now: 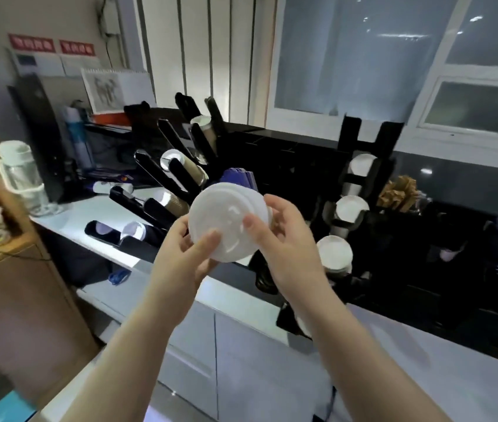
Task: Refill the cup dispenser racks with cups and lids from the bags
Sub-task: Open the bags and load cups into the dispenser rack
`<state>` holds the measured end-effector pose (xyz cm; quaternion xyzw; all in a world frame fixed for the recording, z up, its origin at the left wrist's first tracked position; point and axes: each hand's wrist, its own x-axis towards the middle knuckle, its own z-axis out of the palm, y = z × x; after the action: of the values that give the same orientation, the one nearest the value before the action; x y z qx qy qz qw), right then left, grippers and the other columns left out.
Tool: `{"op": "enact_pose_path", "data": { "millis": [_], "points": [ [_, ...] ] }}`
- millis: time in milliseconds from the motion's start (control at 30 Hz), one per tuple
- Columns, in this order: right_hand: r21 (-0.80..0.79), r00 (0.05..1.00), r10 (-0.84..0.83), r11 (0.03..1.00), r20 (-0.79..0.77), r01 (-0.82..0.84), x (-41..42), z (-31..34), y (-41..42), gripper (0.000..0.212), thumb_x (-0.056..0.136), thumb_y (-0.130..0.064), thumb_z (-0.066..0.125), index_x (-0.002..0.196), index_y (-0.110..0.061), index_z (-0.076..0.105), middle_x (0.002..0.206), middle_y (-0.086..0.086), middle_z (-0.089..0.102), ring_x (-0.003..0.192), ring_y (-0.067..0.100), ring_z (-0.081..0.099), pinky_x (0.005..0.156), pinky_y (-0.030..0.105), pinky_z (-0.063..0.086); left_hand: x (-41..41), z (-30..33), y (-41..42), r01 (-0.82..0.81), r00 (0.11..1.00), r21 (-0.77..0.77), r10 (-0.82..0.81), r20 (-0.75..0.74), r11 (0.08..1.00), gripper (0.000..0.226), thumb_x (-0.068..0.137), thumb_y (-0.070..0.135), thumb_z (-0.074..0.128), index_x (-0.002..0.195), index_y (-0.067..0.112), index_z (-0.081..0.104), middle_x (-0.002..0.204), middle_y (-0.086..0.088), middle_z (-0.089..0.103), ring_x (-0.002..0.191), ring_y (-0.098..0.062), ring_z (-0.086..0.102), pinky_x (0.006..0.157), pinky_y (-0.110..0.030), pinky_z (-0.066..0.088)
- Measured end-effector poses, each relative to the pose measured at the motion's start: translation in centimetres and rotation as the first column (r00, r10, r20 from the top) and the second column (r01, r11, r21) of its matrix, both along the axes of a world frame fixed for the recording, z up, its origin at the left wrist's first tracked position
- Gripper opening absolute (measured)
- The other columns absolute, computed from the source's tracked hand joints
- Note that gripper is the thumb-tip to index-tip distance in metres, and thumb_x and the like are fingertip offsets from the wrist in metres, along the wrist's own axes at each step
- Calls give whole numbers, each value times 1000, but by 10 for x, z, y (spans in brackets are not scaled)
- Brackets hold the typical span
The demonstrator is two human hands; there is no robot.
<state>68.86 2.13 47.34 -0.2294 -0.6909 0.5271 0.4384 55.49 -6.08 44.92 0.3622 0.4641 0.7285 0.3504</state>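
I hold the lids [226, 222] at frame centre, my left hand [185, 255] cupping the rim at 7 o'clock, my right hand [284, 236] pinching at 3, probably to square the stack before feeding the rack [150, 190] at 10 o'clock on the worktop [68, 220].

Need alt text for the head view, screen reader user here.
Both hands, left hand and right hand, hold a stack of white lids above the counter. Behind it stand black dispenser racks partly filled with cups.
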Motion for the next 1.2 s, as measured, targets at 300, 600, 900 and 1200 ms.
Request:
{"op": "enact_pose_path", "data": {
  "millis": [300,600,900,1200],
  "points": [
    [-177,983,-160,969,89,173,-108,-65,7,69,84,-37,71,144,-23,39,140,-8,42,117,-11,45,83,3,43,-113,-45,29,91,995,-203,-95,-9,975,62,72,47,71,122,14,55,117,-8,66,107,-24,65,82,-30,55],
    [-266,857,-499,815,128,514,-122,-107,56,26,84,-37,68,107,-33,57,106,-15,66,99,0,61,84,27,50,-120,-91,104,237,968,-352,-252,2,906,51,72,52,63,119,33,59,119,9,66,114,-10,60,98,-31,45],
    [-176,786,-549,776,285,606,-128,-129,95,19,86,-45,62,102,-38,56,104,-17,63,102,3,58,75,19,45,-119,-105,139,203,975,-425,-220,9,882,41,85,42,62,123,29,54,111,13,67,106,-1,61,88,-23,49],
    [-101,725,-598,743,344,661,-129,-143,110,22,90,-47,53,107,-35,57,103,-17,58,101,6,56,73,13,39,-114,-100,150,46,922,-524,-238,-305,850,31,93,40,51,119,27,60,106,11,68,102,-5,60,90,-30,48]
  ]
}}
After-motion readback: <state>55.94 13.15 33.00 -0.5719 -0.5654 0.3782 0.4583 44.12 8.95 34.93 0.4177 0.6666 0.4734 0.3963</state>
